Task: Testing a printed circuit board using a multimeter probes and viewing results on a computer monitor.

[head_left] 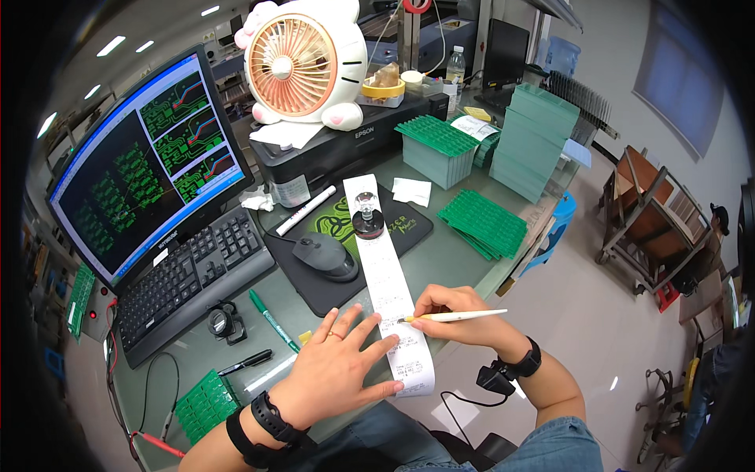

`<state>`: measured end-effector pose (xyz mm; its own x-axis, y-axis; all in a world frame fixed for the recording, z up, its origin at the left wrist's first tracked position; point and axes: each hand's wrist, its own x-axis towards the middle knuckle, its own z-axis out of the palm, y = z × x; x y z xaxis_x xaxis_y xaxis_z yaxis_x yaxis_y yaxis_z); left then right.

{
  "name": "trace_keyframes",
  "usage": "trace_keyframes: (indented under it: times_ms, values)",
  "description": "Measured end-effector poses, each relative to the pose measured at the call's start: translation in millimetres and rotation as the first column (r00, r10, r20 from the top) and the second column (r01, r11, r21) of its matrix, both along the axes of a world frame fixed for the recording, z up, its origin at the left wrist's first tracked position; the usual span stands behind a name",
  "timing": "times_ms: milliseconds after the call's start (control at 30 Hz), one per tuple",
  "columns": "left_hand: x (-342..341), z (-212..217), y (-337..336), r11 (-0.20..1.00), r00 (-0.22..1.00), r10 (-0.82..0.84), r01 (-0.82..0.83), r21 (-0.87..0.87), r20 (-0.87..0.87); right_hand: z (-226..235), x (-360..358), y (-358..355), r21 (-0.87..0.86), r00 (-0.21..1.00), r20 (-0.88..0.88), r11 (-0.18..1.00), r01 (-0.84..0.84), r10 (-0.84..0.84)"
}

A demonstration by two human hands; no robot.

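A long white paper strip (383, 271) with handwriting runs from the mouse pad toward me, its near end curling over the desk edge. My left hand (340, 358) lies flat with fingers spread, its fingertips on the strip's left side. In my right hand (452, 312) is a slim cream-coloured pen (476, 314), gripped between thumb and fingers with its tip at the paper. A small round dark-based object with a clear top (366, 216) rests on the far part of the strip. Left of the strip, a black mouse (325, 256) sits on the black and green mouse pad (305, 285).
Leftward stand a monitor (149, 169) and black keyboard (185, 275). A green marker (274, 320), black pen (245, 362) and green circuit board (207, 409) lie nearer. Green board stacks (481, 223) are at right. Behind, a white fan (303, 67) tops a printer (338, 145).
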<state>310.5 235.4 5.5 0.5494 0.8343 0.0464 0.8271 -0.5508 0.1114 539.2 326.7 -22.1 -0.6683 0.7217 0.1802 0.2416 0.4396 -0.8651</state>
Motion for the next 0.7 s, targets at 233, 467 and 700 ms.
trace_keyframes:
  times_ms: [233, 467, 700]
  values:
    - [1, 0, 1, 1.000, 1.000, -0.004, 0.004, -0.008, -0.008, 2, 5, 3, 0.098, 0.999, 0.040, 0.995, 0.017, -0.021]
    - [5, 3, 0, 1.000, 1.000, -0.001, 0.001, 0.000, 0.023, -21, 12, 15, -0.188, 0.876, -0.351, 0.941, 0.281, -0.332]
    - [-18, 46, -20, 0.995, 0.995, 0.067, -0.062, -0.075, 0.069, -20, 12, 15, -0.252, 0.876, -0.340, 0.931, 0.265, -0.342]
